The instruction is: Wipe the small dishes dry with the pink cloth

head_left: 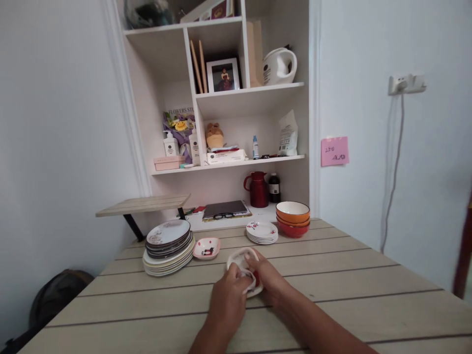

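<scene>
My right hand [271, 275] grips a small white dish [239, 256] by its right side, with the thumb over the rim. A patch of red shows inside the dish, which is tilted towards me above the table. My left hand [230, 292] is closed at the near side of the dish, its fingers pinching a whitish, folded piece that looks like cloth [252, 284]. Both hands cover much of the dish. Beyond them, a small square dish with a pink rim [207, 249] sits beside a tall stack of plates [168, 250].
Small floral plates [262, 232] are stacked behind my hands, next to nested orange and red bowls [293, 219]. A raised wooden stand [143, 205] is at the back left. A red jug [258, 190] and a dark laptop [225, 210] are below the shelves.
</scene>
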{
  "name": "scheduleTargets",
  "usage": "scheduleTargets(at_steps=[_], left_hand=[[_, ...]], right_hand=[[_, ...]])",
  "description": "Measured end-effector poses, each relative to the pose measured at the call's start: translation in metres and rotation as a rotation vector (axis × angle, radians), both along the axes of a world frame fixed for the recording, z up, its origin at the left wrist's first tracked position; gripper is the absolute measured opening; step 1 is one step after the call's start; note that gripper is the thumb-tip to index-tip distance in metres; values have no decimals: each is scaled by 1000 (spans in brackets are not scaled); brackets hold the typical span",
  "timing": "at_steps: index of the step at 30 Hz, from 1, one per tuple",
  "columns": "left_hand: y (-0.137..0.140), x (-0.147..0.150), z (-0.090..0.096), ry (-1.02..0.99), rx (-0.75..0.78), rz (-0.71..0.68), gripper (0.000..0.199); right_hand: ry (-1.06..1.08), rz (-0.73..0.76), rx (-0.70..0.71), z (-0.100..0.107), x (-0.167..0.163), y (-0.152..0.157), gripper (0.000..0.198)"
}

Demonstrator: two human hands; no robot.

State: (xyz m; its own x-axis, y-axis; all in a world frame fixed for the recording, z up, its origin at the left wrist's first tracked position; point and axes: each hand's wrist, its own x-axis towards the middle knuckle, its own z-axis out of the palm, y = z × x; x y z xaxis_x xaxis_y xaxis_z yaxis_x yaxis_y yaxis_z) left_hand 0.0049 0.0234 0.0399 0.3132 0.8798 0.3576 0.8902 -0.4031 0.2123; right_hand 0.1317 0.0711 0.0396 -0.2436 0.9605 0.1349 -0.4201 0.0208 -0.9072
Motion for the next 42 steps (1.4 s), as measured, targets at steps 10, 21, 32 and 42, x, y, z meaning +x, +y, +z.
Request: scheduleTargets(at_steps=[10,21,32,42], left_hand=[[4,-1,-2,-90,51,233,40],[1,9,3,6,-1,303,42],[-1,5,-6,-64,77,35,42],[7,5,-1,-36,-1,414,44]], right_hand=[[-160,87,200,12,0,-13,40],[-78,-21,28,2,-4,-1,39],[-101,95,176,13,1,-14,35],[-55,60,65,-3,-4,0,37]])
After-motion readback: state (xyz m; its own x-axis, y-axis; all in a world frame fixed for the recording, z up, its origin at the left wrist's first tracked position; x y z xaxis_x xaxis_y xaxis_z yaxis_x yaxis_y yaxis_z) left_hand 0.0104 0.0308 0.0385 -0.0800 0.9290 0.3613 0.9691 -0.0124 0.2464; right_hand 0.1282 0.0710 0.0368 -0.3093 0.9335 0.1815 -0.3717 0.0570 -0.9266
